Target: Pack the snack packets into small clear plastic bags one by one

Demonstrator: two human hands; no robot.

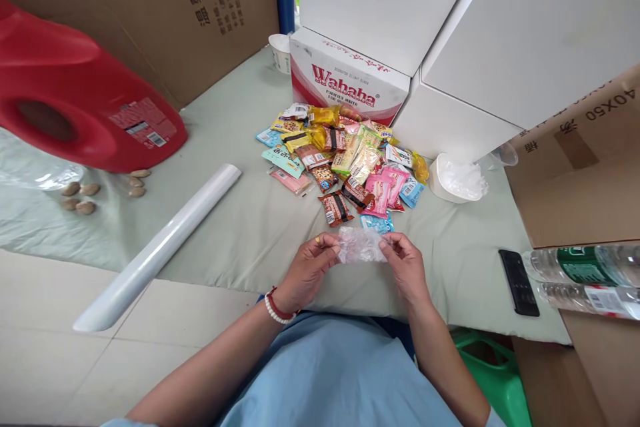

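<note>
Crosswise before the person's body, a crumpled, clear, thin plastic bag or wrap (361, 247) stretches between the two hands, its long axis running roughly parallel to the near edge of the table covered in pale green cloth (235, 233). Thumb and forefinger of the left hand (311, 263) are pinched together on its left end, and those of the right hand (407, 263) on its right end, so neither hand is nearer to it. It lies just inside that near edge; whether its underside touches the cloth, I cannot tell. Straight beyond it, toward the far edge, spreads a loose heap of small, brightly coloured, foil-wrapped snacks (360, 150). Closest of these is a light-blue printed packet (376, 223), just past the plastic's upper side and nearer to the right hand, while a brown packet with a dark band (335, 208) sits forward of the left hand and is the nearer one for it. Well apart, a long, whitish roll of film (165, 240) slants out over the near edge toward the table's left side.
</note>
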